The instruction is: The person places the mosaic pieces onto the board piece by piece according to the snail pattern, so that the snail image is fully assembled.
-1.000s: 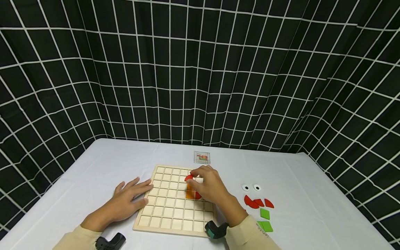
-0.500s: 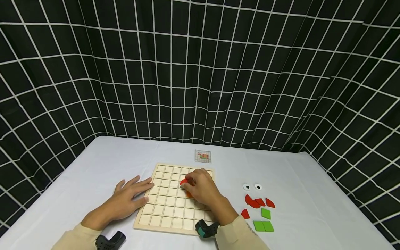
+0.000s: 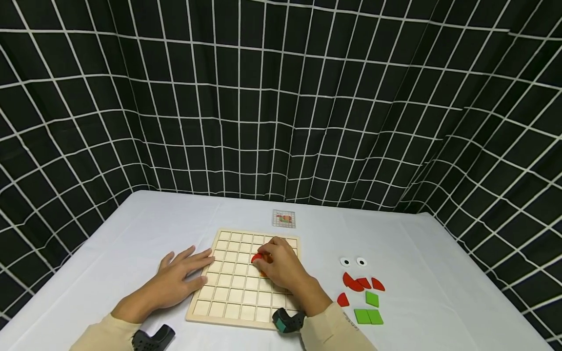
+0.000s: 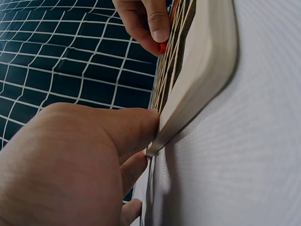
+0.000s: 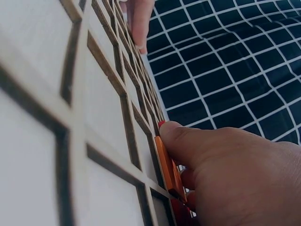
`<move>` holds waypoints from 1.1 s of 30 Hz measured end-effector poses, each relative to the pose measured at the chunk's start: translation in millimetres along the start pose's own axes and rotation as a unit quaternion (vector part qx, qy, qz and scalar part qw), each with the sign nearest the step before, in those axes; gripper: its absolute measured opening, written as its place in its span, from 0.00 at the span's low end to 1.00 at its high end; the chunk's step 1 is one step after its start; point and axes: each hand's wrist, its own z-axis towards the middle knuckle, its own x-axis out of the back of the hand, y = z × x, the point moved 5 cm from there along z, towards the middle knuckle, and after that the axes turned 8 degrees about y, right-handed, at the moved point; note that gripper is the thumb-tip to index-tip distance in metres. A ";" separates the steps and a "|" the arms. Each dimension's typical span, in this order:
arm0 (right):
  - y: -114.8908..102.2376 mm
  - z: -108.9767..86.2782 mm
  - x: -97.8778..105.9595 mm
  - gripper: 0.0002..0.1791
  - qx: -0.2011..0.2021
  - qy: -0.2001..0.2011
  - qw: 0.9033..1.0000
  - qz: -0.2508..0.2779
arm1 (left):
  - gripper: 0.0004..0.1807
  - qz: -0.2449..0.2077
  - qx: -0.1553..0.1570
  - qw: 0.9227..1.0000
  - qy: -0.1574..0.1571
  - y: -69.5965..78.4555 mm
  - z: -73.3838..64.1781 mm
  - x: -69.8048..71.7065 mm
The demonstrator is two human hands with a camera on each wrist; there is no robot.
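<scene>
One red curved-edged piece (image 3: 256,258), pinched between thumb and finger of right hand (image 3: 281,265), at gridded board (image 3: 234,295); seated or not, cannot tell. Apparently mid-placement; seems to call for squaring to cell, then letting go. Beside right thumb: flat orange piece (image 5: 164,162). Left hand (image 3: 182,277) spread, fingertips against board's edge. Pale, wood-like ridges, square cells. Right of right hand: round white eyes (image 3: 361,262), red wedges (image 3: 377,284), green squares (image 3: 362,317). Beyond both hands: patterned card (image 3: 284,219).
</scene>
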 end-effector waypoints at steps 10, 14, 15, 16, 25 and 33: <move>1.0 -0.6 -1.6 0.10 -0.002 0.003 1.000 0.027 | 0.22 0.000 0.002 1.000 0.004 -0.6 -1.0 0.3; 0.1 0.2 -3.3 0.09 -0.007 -0.005 0.999 0.037 | 0.22 0.000 0.004 1.000 0.002 -0.7 -1.1 0.8; -0.1 0.5 -3.7 0.09 -0.007 -0.008 0.999 0.039 | 0.23 -0.001 0.005 1.000 0.003 -1.0 -1.4 0.8; -1.0 0.4 -2.9 0.10 -0.009 -0.008 0.999 0.042 | 0.23 -0.002 0.007 1.000 0.002 -1.4 -1.7 0.7; -11.1 3.6 44.5 0.10 -0.002 0.123 0.984 0.130 | 0.23 -0.005 -0.002 1.000 0.002 2.0 -1.4 0.1; -16.7 -10.7 100.1 0.11 0.009 0.156 0.981 0.115 | 0.22 -0.006 0.000 1.000 0.003 1.0 -0.2 -0.2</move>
